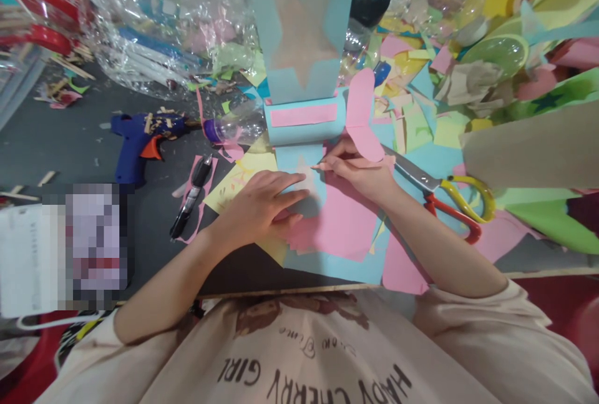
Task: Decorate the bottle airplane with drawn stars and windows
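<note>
My right hand (pixel 355 170) pinches a pale pink pencil (pixel 374 162), its tip resting on the papers near the middle of the table. My left hand (pixel 269 204) lies with fingers spread, fingertips on a small greyish paper shape (pixel 312 195) with a pointed top. Beneath both hands are a sheet of pink paper (pixel 349 223) and a light blue sheet (pixel 337 270). Just beyond stands a light blue paper piece (pixel 304 135) carrying a pink strip (pixel 304 115) and a large brownish star (pixel 306 29). A pink rounded cutout (pixel 361 104) sits beside it, above my right hand.
Scissors (pixel 430 185) with yellow and red handles lie right of my right hand. Leftward are a black pen (pixel 191 195), a blue glue gun (pixel 133 145) and a pixelated object (pixel 96 241). Clear plastic bags (pixel 163 23) and paper scraps (pixel 416 129) crowd the back and right.
</note>
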`<state>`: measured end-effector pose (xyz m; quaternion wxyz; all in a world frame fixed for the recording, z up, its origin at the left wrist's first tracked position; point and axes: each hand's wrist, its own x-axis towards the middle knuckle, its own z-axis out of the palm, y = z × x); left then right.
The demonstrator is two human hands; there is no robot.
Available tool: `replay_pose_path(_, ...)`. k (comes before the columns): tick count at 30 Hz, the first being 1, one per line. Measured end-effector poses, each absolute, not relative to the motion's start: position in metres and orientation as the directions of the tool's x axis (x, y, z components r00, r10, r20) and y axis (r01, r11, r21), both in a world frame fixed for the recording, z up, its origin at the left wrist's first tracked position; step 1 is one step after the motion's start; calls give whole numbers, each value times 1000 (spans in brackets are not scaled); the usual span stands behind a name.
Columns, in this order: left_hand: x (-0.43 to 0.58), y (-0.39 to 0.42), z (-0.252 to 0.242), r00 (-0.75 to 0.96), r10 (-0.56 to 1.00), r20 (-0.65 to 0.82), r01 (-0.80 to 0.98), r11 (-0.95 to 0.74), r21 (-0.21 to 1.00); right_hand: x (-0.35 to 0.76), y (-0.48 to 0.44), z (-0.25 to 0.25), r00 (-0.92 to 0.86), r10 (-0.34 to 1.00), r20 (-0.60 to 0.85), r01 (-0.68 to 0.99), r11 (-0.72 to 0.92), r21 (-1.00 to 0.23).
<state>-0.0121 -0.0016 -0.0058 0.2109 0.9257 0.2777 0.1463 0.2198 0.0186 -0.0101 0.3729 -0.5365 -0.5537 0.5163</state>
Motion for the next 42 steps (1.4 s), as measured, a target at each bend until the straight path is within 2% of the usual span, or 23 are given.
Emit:
replay_pose_path(12, -13, -2, -9, 802, 584, 122, 458, -735, 500, 222, 21, -12, -195, 970, -145, 322, -76, -944)
replay_pose_path(20, -13, -1, -7, 805, 585, 99, 469, -731, 496, 220, 21, -5, -80, 992, -95, 252, -72, -965)
replay_pose_path(27, -13, -2, -9, 802, 584, 124, 463, -739, 489, 218, 18, -7, -131, 983, -128, 242, -93, -966)
replay_pose_path(35, -12, -2, -8, 799, 579, 163, 456, -759, 465, 221, 21, -10, -164, 980, -115, 313, -58, -948)
replay_pose_path(42, -12, -2, -8, 806, 573, 151, 458, -764, 454, 219, 21, -4, -102, 989, -107, 238, -80, -968)
